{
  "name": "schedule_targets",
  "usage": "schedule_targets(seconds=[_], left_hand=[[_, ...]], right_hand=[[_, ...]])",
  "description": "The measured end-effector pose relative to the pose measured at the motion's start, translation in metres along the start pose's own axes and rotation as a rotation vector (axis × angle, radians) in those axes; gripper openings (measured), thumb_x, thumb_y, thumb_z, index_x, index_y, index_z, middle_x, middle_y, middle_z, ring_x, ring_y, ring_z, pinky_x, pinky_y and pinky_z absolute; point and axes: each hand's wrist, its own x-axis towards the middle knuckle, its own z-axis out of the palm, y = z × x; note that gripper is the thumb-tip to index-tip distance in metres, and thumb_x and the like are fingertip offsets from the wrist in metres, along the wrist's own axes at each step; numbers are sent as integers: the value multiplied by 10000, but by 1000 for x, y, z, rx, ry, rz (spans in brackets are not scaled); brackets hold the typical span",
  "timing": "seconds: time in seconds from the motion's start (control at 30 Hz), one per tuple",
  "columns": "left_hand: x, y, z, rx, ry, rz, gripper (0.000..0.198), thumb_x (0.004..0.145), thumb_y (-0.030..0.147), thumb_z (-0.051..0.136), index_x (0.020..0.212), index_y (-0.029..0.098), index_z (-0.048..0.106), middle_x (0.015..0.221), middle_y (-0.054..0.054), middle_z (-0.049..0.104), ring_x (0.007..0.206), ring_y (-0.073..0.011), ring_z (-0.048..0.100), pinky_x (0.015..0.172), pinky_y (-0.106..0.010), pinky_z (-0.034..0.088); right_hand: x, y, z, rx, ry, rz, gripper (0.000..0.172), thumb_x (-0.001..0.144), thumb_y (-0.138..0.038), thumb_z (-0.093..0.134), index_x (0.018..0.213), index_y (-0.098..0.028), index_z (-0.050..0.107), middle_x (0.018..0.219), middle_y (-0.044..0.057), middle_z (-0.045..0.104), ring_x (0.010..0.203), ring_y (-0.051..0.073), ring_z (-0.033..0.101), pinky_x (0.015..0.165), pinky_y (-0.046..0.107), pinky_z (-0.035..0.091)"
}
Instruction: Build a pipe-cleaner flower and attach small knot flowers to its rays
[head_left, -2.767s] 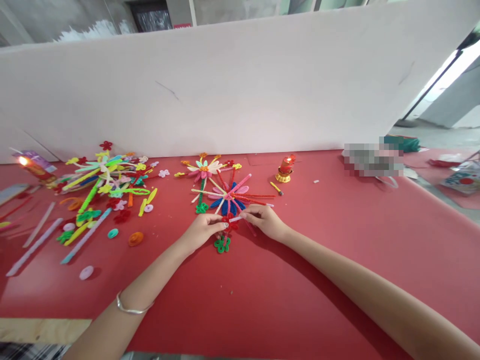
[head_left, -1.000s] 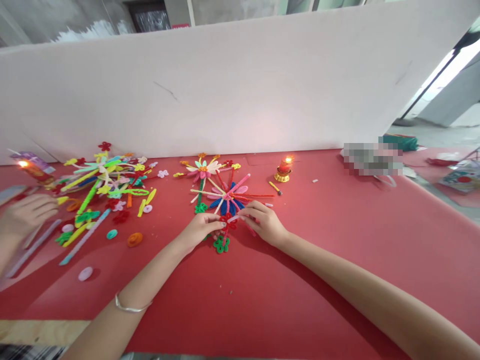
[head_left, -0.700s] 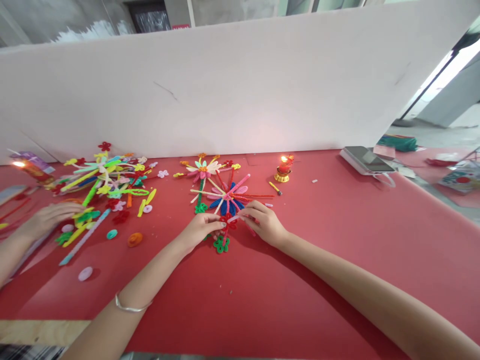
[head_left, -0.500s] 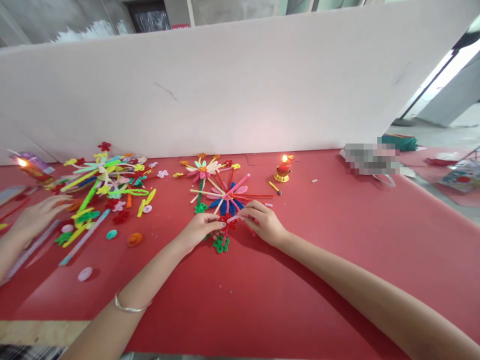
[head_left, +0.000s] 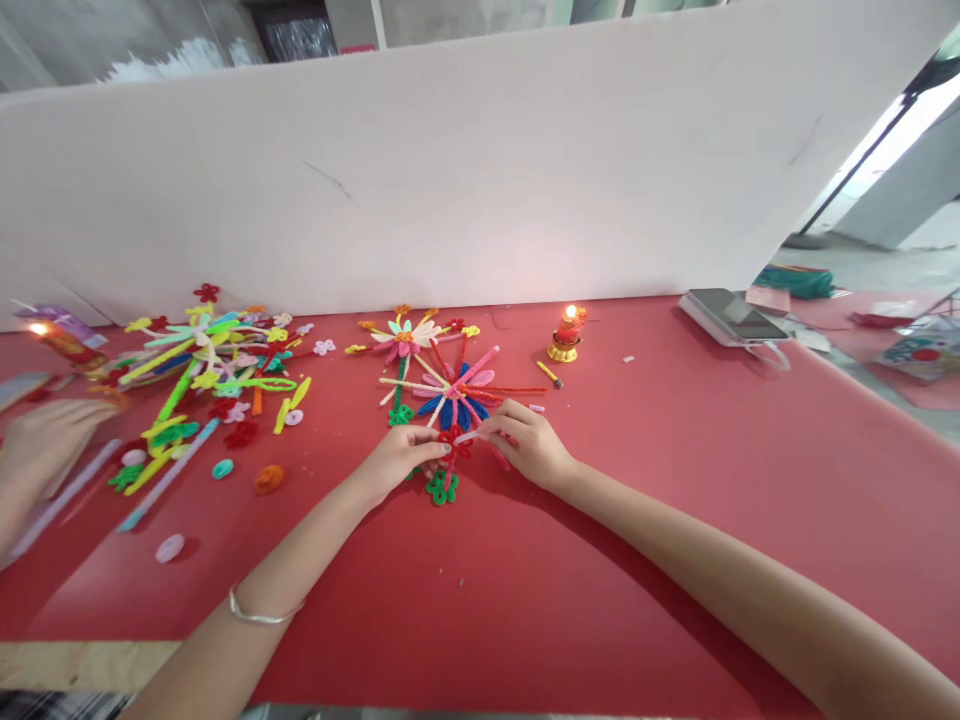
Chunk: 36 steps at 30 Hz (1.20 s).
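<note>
My left hand [head_left: 401, 458] pinches a small red pipe-cleaner flower [head_left: 460, 443] between thumb and fingers. From the right, my right hand [head_left: 530, 443] is closed on a short pale pink strip [head_left: 468, 436], whose tip touches the red flower. Just beyond my hands lies a large pipe-cleaner flower with blue petals [head_left: 433, 405] and pink, cream and red stems spreading outward. A green pipe-cleaner flower [head_left: 442, 488] sits below my left fingertips. Behind, a cream and pink pipe-cleaner flower [head_left: 405, 340] with a green stem rests on the red table.
A lit candle [head_left: 568, 335] burns behind my right hand, near a yellow stub [head_left: 550, 374]. Many pipe-cleaner pieces [head_left: 202, 350] pile up at left, by another lit candle [head_left: 64, 345] and another person's hand [head_left: 52, 440]. A white board [head_left: 450, 180] stands behind; a phone-like device [head_left: 735, 315] lies right.
The other person's hand at the left has shifted further left and is blurred. My two hands, the red flower and the pink strip stay almost in place.
</note>
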Motion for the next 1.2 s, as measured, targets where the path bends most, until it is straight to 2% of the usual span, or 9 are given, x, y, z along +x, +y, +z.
schedule_targets(seconds=[0.23, 0.4, 0.53, 0.63, 0.73, 0.9, 1.0, 1.2], left_hand=[[-2, 3, 1, 55, -8, 1, 173, 635, 285, 665, 690, 122, 642, 554, -8, 593, 504, -95, 504, 527, -231, 422], [-4, 2, 1, 109, -31, 24, 183, 659, 295, 648, 705, 118, 648, 562, -10, 592, 507, -98, 501, 540, -236, 412], [-4, -1, -1, 185, -117, 56, 187, 687, 316, 639, 708, 130, 650, 620, -20, 616, 563, -115, 537, 572, -239, 409], [-3, -3, -1, 235, -132, 66, 232, 711, 359, 622, 750, 133, 657, 647, -29, 623, 599, -137, 560, 586, -251, 416], [-4, -3, -1, 273, -120, 83, 251, 724, 378, 605, 761, 135, 654, 635, -25, 610, 596, -142, 555, 582, -254, 411], [-6, 2, 0, 319, -160, 98, 199, 726, 341, 590, 723, 148, 641, 677, -12, 623, 633, -140, 557, 608, -242, 398], [-7, 3, -1, 369, -144, 103, 176, 723, 315, 585, 718, 149, 642, 674, -5, 623, 633, -140, 550, 606, -237, 382], [-7, 0, -3, 433, -159, 115, 195, 738, 322, 566, 750, 150, 656, 708, -15, 641, 659, -148, 550, 632, -240, 378]], right_hand=[[-1, -3, -1, -171, -20, 5, 298, 912, -231, 367, 899, -199, 663, 682, 25, 446, 604, 118, 442, 562, 231, 384], [-2, -3, 1, -206, 31, 24, 278, 900, -226, 393, 863, -203, 667, 679, 27, 446, 618, 126, 446, 560, 238, 380], [0, 0, -2, -79, 75, 142, 257, 912, -272, 385, 1007, -199, 612, 806, 58, 514, 720, 147, 517, 660, 264, 441], [3, 4, -6, 0, 90, 271, 244, 921, -272, 340, 983, -183, 559, 831, 67, 563, 757, 163, 546, 701, 285, 449], [5, 8, -9, 39, 32, 388, 205, 914, -257, 314, 910, -186, 506, 773, 51, 595, 719, 167, 561, 670, 285, 441], [3, 14, -8, 16, -91, 408, 115, 856, -202, 336, 850, -196, 450, 819, 58, 608, 738, 170, 566, 678, 288, 422], [4, 13, -8, -2, -161, 458, 27, 806, -205, 397, 823, -198, 416, 775, 32, 581, 681, 156, 541, 634, 273, 406], [9, -3, -12, 5, -335, 495, 173, 722, -252, 557, 766, -214, 394, 667, -34, 509, 575, 118, 466, 534, 230, 341]])
